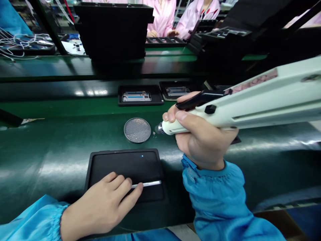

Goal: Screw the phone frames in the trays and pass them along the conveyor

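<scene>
The electric screwdriver (250,100) lies nearly level above the green belt (62,140), its long axis running from the right edge down to the left. Its tip stops just beside a round mesh dish (137,130). The right hand (200,137) is clenched around its front end. The left hand (105,201) rests flat on a black tray (125,164), its loose fingertips touching a thin white strip (150,183).

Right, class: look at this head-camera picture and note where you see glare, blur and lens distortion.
Head view: pale glare streaks lie across the green bench; head view, right edge: the white screwdriver in the right hand looms oversized and soft, a wide-lens effect; head view, foreground: the left hand on the black tray is sharp; the pink-coated people behind are blurred.
</scene>
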### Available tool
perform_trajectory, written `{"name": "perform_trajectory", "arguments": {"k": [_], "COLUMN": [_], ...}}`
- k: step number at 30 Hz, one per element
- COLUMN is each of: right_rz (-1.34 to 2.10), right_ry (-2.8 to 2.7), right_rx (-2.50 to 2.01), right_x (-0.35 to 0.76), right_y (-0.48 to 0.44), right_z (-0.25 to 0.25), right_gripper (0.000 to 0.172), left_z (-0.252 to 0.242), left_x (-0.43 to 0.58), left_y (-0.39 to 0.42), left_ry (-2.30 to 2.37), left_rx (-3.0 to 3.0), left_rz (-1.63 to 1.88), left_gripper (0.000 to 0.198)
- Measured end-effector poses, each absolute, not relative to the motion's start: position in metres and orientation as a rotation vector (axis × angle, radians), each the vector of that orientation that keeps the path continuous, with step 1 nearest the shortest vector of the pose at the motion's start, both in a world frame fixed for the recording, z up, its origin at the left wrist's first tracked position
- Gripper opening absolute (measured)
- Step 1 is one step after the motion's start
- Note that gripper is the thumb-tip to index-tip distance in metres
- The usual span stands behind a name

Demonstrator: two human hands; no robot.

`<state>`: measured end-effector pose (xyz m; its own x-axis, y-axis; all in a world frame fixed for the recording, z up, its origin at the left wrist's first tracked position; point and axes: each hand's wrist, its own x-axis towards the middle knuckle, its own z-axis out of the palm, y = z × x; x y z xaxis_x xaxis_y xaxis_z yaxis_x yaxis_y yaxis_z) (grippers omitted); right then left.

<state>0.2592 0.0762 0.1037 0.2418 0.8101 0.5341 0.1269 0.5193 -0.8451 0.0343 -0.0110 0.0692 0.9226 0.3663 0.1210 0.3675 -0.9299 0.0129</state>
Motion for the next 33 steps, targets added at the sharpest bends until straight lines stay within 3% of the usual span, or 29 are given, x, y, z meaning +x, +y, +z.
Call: {"name": "perform_trajectory", "arguments": {"k": [9,14,26,33], "right_rz": [0.678,0.674,0.674,0.638], "right_ry": [-1.116,-1.131,-1.134,-1.165], "right_rx": [-0.913,-0.92,-0.899,-0.938], "right_x": [0.256,0.257,0.261,0.267], "right_y": [0.074,0.074,0.087,0.097], "right_z": [0.106,0.106,0.092,0.084], "right_gripper": [0.012,0.001,0.016,0.012], "left_z": [0.07,0.068,0.061,0.037], "left_x": [0.04,0.041,0.042,0.034], "left_y": [-0.01,-0.008,0.015,0.072], "left_ry": [-0.591,-0.578,-0.63,-0.91], "left_rx": [-3.115,-3.126,-3.165,-3.118], "left_rz": [-0.053,-0.05,-0.013,0.153], "left_gripper": [0.048,0.049,0.052,0.024]}}
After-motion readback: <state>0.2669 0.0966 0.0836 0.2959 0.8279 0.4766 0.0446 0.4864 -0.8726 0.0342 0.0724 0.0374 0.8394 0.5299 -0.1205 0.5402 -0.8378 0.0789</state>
